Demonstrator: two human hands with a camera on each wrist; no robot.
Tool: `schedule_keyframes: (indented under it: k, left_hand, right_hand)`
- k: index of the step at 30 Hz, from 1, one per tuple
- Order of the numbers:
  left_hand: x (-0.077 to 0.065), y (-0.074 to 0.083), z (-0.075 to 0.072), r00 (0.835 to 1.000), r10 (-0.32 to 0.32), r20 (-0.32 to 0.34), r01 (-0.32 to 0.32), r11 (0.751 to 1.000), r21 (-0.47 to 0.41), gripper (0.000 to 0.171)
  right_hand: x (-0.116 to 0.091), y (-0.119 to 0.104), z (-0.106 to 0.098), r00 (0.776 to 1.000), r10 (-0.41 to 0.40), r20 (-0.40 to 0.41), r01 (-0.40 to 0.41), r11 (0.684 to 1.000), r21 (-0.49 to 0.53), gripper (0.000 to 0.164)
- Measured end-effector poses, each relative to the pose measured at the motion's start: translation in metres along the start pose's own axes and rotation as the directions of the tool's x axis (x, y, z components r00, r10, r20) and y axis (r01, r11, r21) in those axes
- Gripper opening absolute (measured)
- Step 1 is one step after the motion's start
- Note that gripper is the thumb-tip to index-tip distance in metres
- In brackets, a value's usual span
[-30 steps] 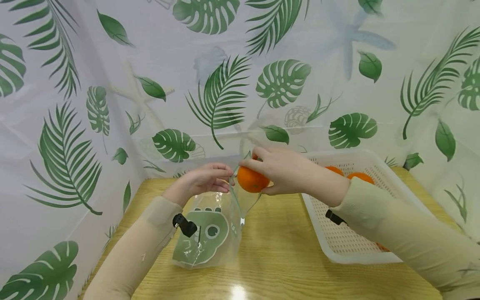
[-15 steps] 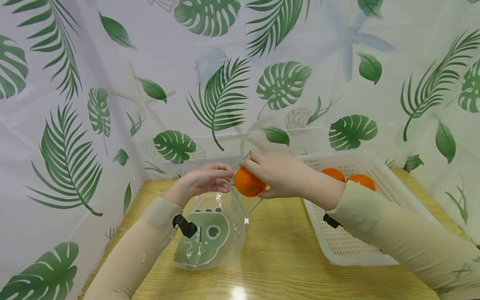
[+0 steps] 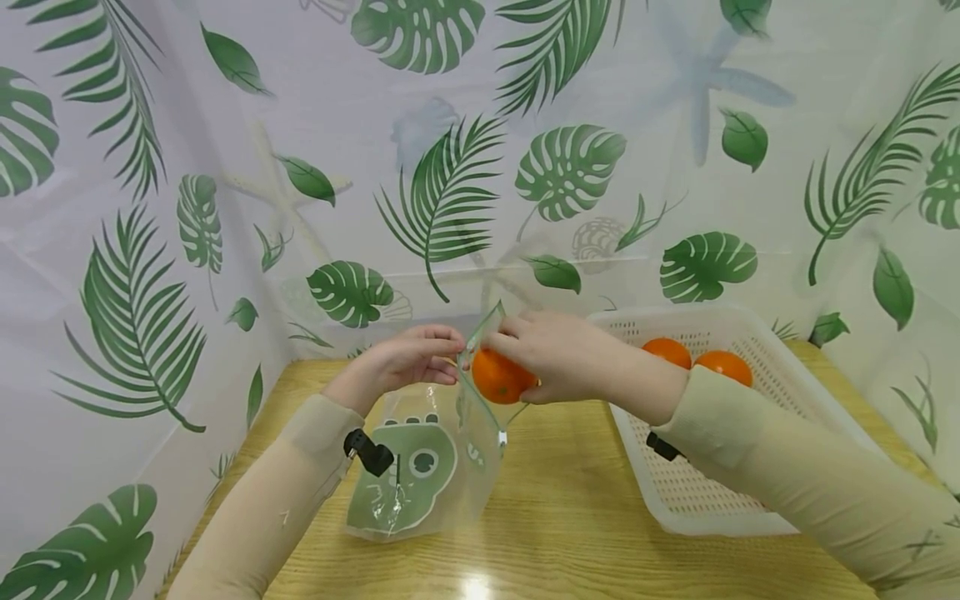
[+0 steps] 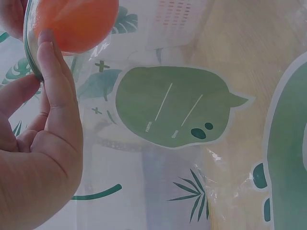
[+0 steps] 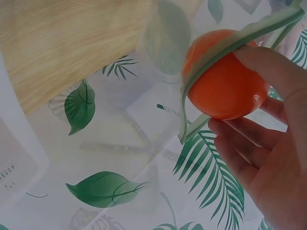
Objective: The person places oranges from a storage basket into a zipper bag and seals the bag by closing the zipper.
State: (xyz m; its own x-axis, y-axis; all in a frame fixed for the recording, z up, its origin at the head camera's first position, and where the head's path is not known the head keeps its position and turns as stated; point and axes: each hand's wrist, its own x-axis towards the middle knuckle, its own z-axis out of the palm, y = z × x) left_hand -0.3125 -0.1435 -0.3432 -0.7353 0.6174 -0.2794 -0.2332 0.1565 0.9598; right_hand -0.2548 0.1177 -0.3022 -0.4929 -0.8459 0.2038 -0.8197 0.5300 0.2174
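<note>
A clear zip bag (image 3: 468,467) with a green cartoon print stands on the table, its mouth spread toward the right. My left hand (image 3: 408,360) pinches the bag's rim between thumb and fingers. In my right hand (image 3: 566,354) is an orange (image 3: 501,377), gripped by thumb and fingertips at the bag's mouth. The right wrist view shows the green zip edge (image 5: 230,45) crossing in front of the orange, part of the fruit lying inside the opening. Seen from the left wrist, the orange (image 4: 79,24) sits just beyond the left fingertips.
To the right stands a white perforated plastic basket (image 3: 652,492) holding more oranges (image 3: 723,365), partly hidden by the right forearm. The wooden table (image 3: 555,533) meets a leaf-printed cloth (image 3: 450,208) at the back and sides.
My right hand has moved the orange slightly left and down into the bag's mouth. The rim has spread wider to the right, while the left hand has stayed nearly still.
</note>
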Motion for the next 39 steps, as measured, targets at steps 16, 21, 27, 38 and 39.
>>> schedule_keyframes:
  k: [16,21,27,38,39]
  left_hand:
    - [0.000,0.001,0.001,1.000,0.014,0.004,-0.014,0.999,0.031,0.029]
    - [0.001,-0.001,0.001,1.000,0.011,-0.001,-0.011,0.999,0.035,0.029]
    - [0.001,-0.003,-0.002,1.000,0.005,0.001,-0.005,0.999,0.050,0.030]
    - [0.000,-0.002,-0.001,1.000,0.009,0.004,-0.009,0.999,0.052,0.030]
    - [0.000,-0.002,-0.001,1.000,0.007,0.001,-0.007,0.999,0.048,0.030]
  right_hand:
    - [0.003,-0.003,-0.002,0.999,-0.038,-0.029,0.038,0.999,-0.003,0.056]
    - [0.000,-0.001,-0.003,0.999,-0.032,-0.008,0.031,0.999,-0.031,0.057]
    - [-0.007,0.003,-0.001,1.000,-0.013,0.010,0.014,0.999,-0.030,0.056]
    - [-0.018,0.009,0.005,0.999,0.013,0.041,-0.009,0.997,-0.082,0.058]
    - [-0.020,0.010,0.005,0.999,0.015,0.046,-0.011,0.996,-0.083,0.058]
